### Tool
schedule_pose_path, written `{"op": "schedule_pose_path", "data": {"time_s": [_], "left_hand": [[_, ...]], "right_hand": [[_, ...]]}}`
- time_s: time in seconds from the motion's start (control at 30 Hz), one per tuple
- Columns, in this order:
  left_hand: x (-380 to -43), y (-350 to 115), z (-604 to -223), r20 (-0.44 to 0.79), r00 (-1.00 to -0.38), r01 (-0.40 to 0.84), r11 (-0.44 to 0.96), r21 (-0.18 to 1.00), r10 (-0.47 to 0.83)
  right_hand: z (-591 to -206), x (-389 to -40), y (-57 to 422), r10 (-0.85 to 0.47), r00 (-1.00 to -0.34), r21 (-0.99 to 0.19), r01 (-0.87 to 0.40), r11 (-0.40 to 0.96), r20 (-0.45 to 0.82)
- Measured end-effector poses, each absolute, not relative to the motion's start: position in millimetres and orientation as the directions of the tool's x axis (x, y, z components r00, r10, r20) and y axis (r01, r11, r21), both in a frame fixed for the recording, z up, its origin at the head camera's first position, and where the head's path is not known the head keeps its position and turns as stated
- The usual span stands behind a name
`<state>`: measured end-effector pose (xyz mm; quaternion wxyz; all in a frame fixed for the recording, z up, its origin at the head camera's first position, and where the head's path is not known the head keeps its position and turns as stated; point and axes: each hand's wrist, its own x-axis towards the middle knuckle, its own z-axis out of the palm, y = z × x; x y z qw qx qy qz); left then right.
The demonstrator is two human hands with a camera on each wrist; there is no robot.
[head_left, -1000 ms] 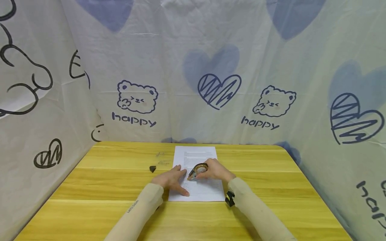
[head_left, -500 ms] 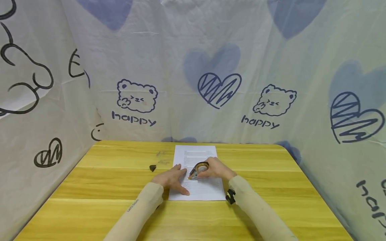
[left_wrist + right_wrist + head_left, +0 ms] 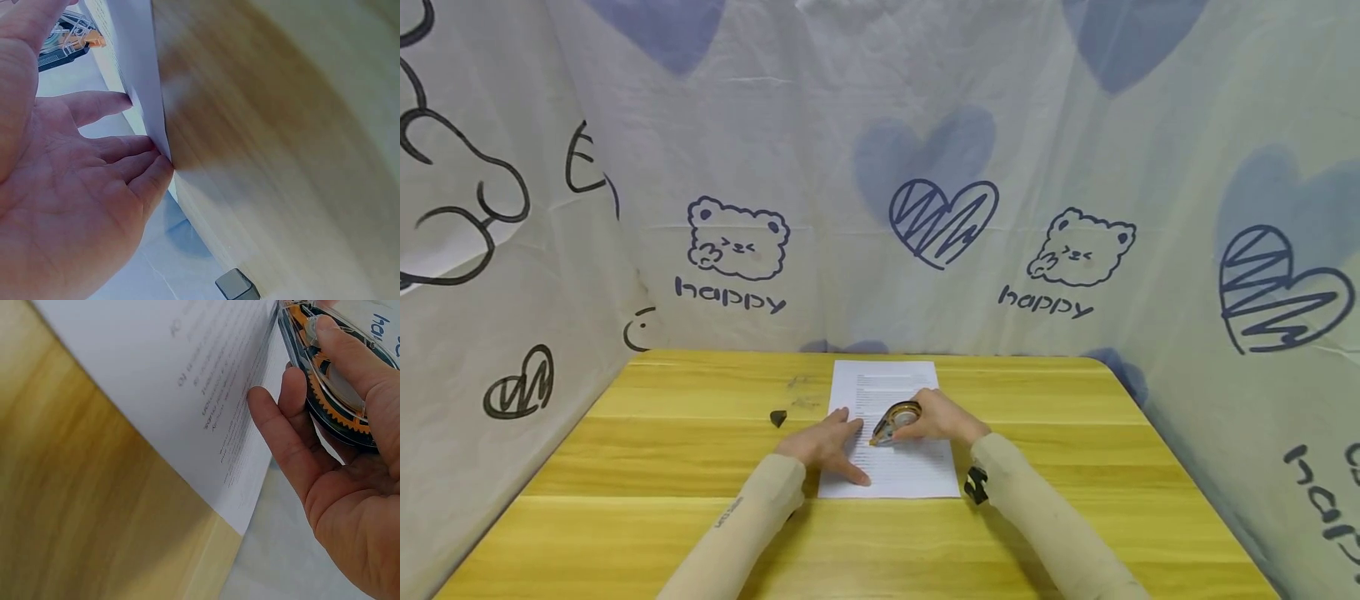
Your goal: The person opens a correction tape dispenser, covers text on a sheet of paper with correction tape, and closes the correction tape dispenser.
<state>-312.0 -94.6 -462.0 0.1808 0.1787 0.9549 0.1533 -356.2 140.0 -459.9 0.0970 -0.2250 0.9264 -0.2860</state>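
A printed sheet of paper [image 3: 910,479] lies on the wooden table in the head view. My left hand [image 3: 826,444] rests on its left side with fingers spread and straight; the left wrist view has the fingertips [image 3: 164,164] at the paper's edge. My right hand [image 3: 942,417] holds a correction tape dispenser [image 3: 897,419] between thumb and fingers, its tip down on the printed lines and pointing left. Through its clear case, orange gears [image 3: 325,403] show in the right wrist view. Whether tape lies on the paper is too small to tell.
A small dark cap-like block [image 3: 778,417] sits on the wooden table [image 3: 685,450], left of the paper. Faint grey marks [image 3: 805,403] are on the tabletop near it. A printed cloth [image 3: 850,292] hangs behind the table and along both sides.
My right hand has slid a little to the right over the paper with the correction tape dispenser. The left hand and the sheet have stayed in place.
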Motion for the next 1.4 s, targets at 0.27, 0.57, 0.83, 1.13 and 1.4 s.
{"op": "schedule_pose_path", "data": {"time_s": [0.27, 0.57, 0.83, 1.13, 1.4], "left_hand": [[-312.5, -95.5, -461.5, -0.282, -0.871, 0.294, 0.888, 0.355, 0.401], [-313.1, -95.8, -462.5, -0.283, -0.868, 0.299, 0.885, 0.358, 0.408], [-313.7, -95.6, -463.6, -0.282, -0.868, 0.302, 0.887, 0.350, 0.408], [-315.4, -95.5, -463.9, -0.276, -0.868, 0.309, 0.885, 0.349, 0.412], [-314.2, -95.7, -462.7, -0.279, -0.870, 0.301, 0.885, 0.355, 0.407]], "right_hand": [[-458.6, -354.8, 140.8, -0.473, -0.880, -0.595, -0.359, 0.719, -0.041], [-456.7, -353.0, 144.4, -0.464, -0.883, -0.604, -0.335, 0.723, -0.067], [-454.1, -349.6, 147.5, -0.447, -0.892, -0.598, -0.320, 0.735, -0.072], [-454.2, -350.4, 147.5, -0.433, -0.899, -0.598, -0.311, 0.739, -0.067], [-455.9, -350.6, 147.2, -0.423, -0.902, -0.598, -0.295, 0.745, -0.082]]}}
